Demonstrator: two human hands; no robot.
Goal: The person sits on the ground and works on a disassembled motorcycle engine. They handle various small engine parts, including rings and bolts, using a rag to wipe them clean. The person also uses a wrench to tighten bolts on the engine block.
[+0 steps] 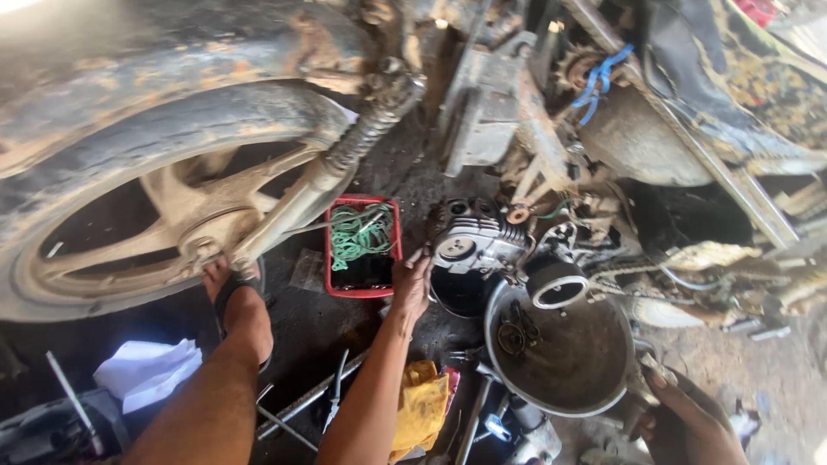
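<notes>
Your left hand (412, 280) rests on the engine block (472, 244), fingers spread against its near left side, touching but not wrapped around it. The block, a grimy silver finned casting, sits on the oily ground just ahead of your fingertips, beside the motorcycle frame (525, 120).

Your right hand (685, 413) is low at the right edge of the view, fingers curled around the rim of the metal bowl (594, 379); you cannot tell from here how firmly it grips. The bowl is round, dark and greasy inside, and it lies between your two hands, just to the right of the left wrist. A few small dark parts (515, 331) lie in it. A short cylinder sleeve (556, 284) with a pale rim stands at the bowl's far edge, touching the engine block.

Just left of your left hand sits a red tray (336, 284) holding a tangle of green cord (360, 234). Further left, your foot in a sandal (239, 301) presses near the wheel hub, under the big dusty rear wheel (129, 215) and its shock absorber (366, 129).

Below your left forearm lies a yellow rag (420, 405), with long metal tools (310, 396) beside it. White paper (148, 370) lies near your leg. A blue strap (599, 77) hangs on the frame beyond the block.
</notes>
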